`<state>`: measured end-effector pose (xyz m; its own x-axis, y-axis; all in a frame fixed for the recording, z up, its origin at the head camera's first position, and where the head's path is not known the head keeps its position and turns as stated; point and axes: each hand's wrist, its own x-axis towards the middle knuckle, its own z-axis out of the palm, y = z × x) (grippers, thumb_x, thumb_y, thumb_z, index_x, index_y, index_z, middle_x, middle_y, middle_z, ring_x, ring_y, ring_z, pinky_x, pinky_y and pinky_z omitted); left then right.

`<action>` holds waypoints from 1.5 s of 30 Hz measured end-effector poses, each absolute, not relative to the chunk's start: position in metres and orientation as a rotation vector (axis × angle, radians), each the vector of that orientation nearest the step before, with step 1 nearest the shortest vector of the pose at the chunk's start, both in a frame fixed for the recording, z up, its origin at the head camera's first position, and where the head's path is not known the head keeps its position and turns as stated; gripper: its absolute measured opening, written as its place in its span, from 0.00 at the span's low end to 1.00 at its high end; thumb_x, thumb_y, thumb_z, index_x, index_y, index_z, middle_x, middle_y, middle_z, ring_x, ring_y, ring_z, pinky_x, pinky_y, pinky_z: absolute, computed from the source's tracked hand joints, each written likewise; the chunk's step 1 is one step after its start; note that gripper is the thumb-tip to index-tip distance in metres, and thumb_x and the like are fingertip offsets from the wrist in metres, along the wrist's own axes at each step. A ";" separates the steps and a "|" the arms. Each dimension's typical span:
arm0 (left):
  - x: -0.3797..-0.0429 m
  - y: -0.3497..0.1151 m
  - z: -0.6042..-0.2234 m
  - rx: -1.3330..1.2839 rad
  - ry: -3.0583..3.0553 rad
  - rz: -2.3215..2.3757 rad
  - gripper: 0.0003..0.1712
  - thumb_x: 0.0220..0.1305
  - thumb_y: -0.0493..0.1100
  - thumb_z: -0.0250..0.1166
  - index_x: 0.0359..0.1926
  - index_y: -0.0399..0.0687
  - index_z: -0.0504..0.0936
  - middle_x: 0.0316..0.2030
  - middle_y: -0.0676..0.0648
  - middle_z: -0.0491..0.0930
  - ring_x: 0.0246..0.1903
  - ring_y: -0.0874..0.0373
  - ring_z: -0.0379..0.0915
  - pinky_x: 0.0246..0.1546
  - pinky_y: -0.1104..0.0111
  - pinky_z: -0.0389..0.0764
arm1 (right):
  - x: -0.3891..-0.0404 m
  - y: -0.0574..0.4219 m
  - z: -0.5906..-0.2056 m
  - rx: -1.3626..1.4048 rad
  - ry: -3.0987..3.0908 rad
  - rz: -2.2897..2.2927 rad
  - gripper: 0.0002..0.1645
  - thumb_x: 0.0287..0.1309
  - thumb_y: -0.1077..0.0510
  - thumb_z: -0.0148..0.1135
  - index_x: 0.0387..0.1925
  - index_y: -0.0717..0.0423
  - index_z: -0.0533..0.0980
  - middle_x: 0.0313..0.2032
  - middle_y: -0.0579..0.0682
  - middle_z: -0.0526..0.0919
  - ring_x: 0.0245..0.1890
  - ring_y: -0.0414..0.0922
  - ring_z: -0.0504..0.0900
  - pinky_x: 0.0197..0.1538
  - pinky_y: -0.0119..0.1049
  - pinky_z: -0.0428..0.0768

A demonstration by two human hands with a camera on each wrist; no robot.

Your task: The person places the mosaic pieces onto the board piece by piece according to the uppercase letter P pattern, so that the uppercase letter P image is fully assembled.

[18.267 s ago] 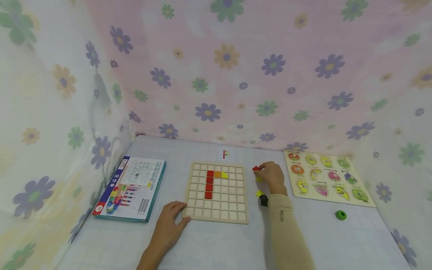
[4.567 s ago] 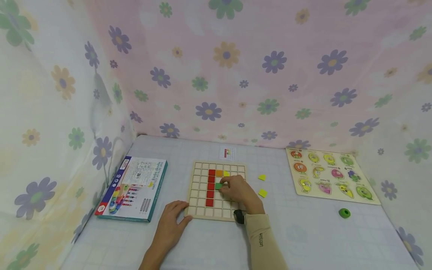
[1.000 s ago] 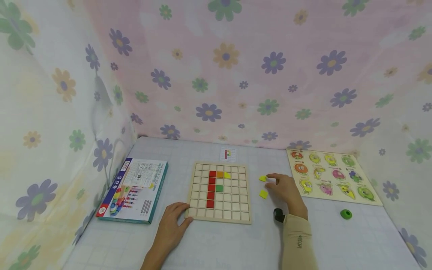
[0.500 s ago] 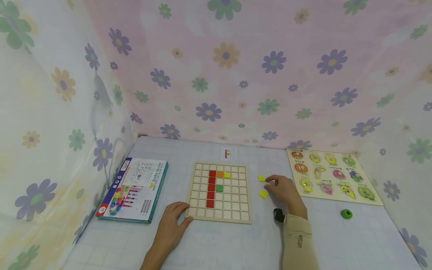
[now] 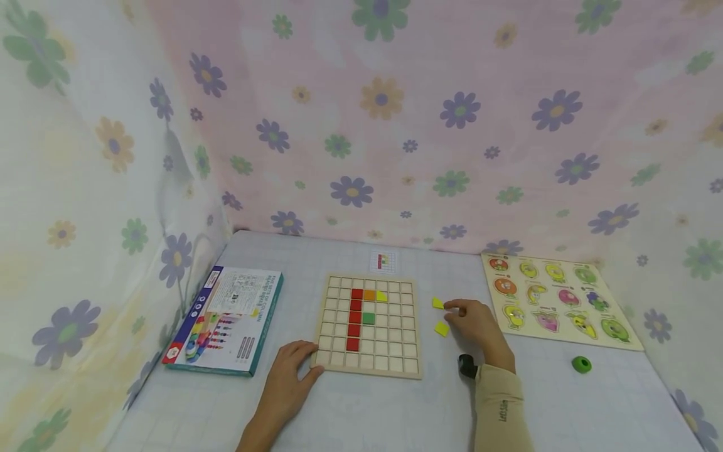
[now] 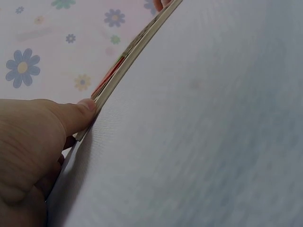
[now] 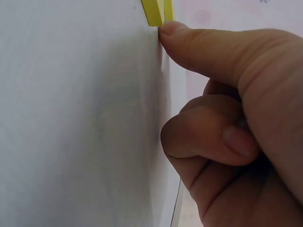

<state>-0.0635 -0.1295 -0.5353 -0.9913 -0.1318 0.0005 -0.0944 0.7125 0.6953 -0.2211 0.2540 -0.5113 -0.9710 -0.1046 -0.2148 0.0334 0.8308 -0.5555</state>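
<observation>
My left hand [image 5: 288, 373] holds the near left corner of the wooden grid board [image 5: 344, 371], thumb on its front edge and fingers at its left side. Several red square tiles [image 5: 354, 330] form a column in the grid. An orange tile [image 5: 369, 295] and a yellow round-edged tile [image 5: 381, 296] continue the top row; a green tile [image 5: 368, 318] sits beside the column. Right of the board, my right hand [image 5: 477, 323] touches a loose yellow tile [image 5: 437, 303] with a fingertip, other fingers curled. A yellow square tile [image 5: 442, 329] lies just nearer me.
A small pattern card [image 5: 383, 262] lies behind the board. The boxed toy set [image 5: 226, 320] is at the left, the fruit puzzle board [image 5: 559, 298] at the right. Near the right edge rests a green bead [image 5: 582, 364]. Patterned cloth walls [image 5: 373, 144] enclose the table.
The column gained a red tile and the grid a green one, released by my right hand, which moved right. Within the last second the loose yellow tile turned and shifted slightly left.
</observation>
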 end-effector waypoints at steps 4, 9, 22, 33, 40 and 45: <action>-0.063 -0.131 -0.535 0.194 -2.853 -1.156 0.25 0.60 0.46 0.75 0.59 0.52 0.83 0.60 0.50 0.77 0.68 0.50 0.68 0.71 0.50 0.73 | -0.220 0.252 -0.511 -0.090 2.795 -0.857 0.11 0.66 0.55 0.65 0.47 0.50 0.87 0.27 0.50 0.78 0.29 0.45 0.71 0.33 0.35 0.70; -0.062 -0.131 -0.535 0.185 -2.842 -1.168 0.25 0.60 0.46 0.75 0.59 0.53 0.83 0.60 0.51 0.77 0.67 0.50 0.69 0.72 0.51 0.73 | -0.224 0.253 -0.512 -0.097 2.815 -0.893 0.17 0.66 0.56 0.64 0.54 0.48 0.84 0.24 0.47 0.73 0.26 0.44 0.69 0.30 0.35 0.68; -0.064 -0.130 -0.540 0.134 -2.819 -1.166 0.24 0.59 0.45 0.76 0.57 0.53 0.84 0.58 0.52 0.79 0.65 0.51 0.71 0.71 0.53 0.74 | -0.231 0.258 -0.512 -0.285 2.665 -1.003 0.25 0.69 0.59 0.62 0.67 0.48 0.76 0.20 0.44 0.62 0.20 0.41 0.59 0.23 0.31 0.61; -0.063 -0.132 -0.539 0.132 -2.815 -1.179 0.23 0.60 0.45 0.75 0.56 0.53 0.84 0.58 0.52 0.79 0.65 0.51 0.70 0.70 0.51 0.73 | -0.233 0.253 -0.508 -0.376 2.675 -0.953 0.24 0.70 0.60 0.58 0.66 0.52 0.77 0.18 0.43 0.60 0.18 0.40 0.57 0.23 0.31 0.59; -0.063 -0.132 -0.540 0.145 -2.816 -1.143 0.24 0.58 0.45 0.76 0.56 0.53 0.84 0.58 0.53 0.79 0.65 0.51 0.71 0.70 0.52 0.75 | -0.232 0.254 -0.512 -0.365 2.692 -0.936 0.23 0.69 0.59 0.61 0.64 0.54 0.77 0.19 0.43 0.63 0.19 0.41 0.60 0.24 0.31 0.61; -0.064 -0.132 -0.539 0.131 -2.811 -1.139 0.23 0.58 0.44 0.76 0.56 0.52 0.85 0.57 0.52 0.79 0.64 0.51 0.71 0.70 0.52 0.75 | -0.234 0.251 -0.514 -0.323 2.709 -0.929 0.23 0.65 0.55 0.66 0.60 0.54 0.79 0.21 0.45 0.65 0.21 0.42 0.62 0.25 0.32 0.61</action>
<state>-0.0636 -0.1323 -0.5387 -0.9906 -0.1196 0.0658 -0.0401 0.7154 0.6975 -0.2344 0.2513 -0.5135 -0.9417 -0.2901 -0.1706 -0.1244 0.7711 -0.6244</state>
